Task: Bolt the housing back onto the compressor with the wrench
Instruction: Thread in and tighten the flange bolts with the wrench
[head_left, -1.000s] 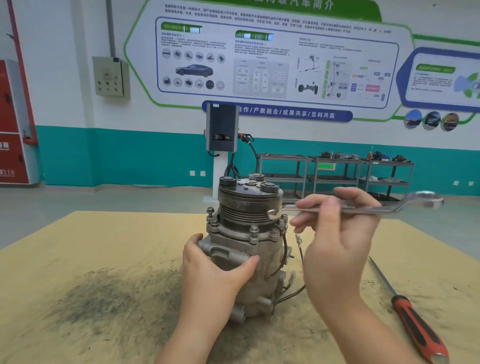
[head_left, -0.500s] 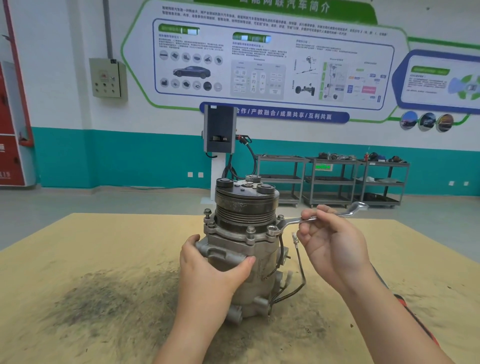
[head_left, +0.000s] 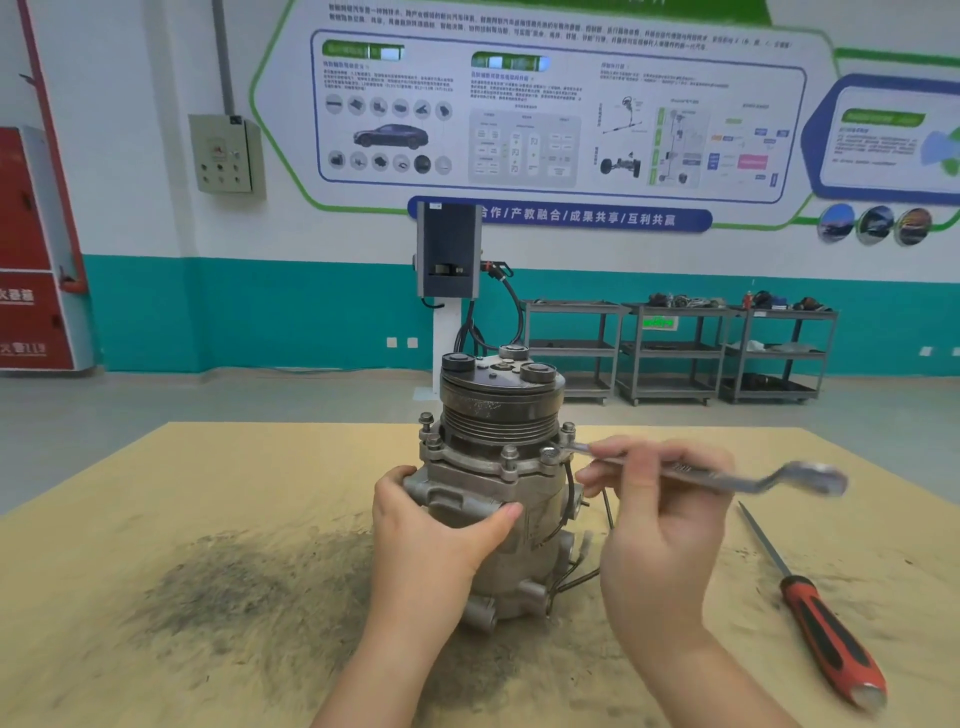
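A grey metal compressor (head_left: 524, 551) stands upright on the tan table (head_left: 130, 493), with a grooved pulley (head_left: 498, 402) on top. Its housing flange (head_left: 488, 462) carries several raised bolts around the rim. My left hand (head_left: 431, 535) grips the compressor body from the left front, thumb across its face. My right hand (head_left: 660, 514) holds a silver ring wrench (head_left: 727, 478) by the middle of its shaft. The wrench's near ring sits over the front right bolt (head_left: 549, 454); its far end points right and is blurred.
A red-and-black-handled screwdriver (head_left: 826, 639) lies on the table to the right, tip pointing away from me. A dark grease stain (head_left: 223, 587) covers the table left of the compressor. Grey shelving carts (head_left: 675, 353) and a charging post (head_left: 449, 254) stand by the far wall.
The wrench came down from beside the pulley onto the front right bolt. Its handle then swung from pointing away toward the right, my right hand moving with it. My left hand stayed put.
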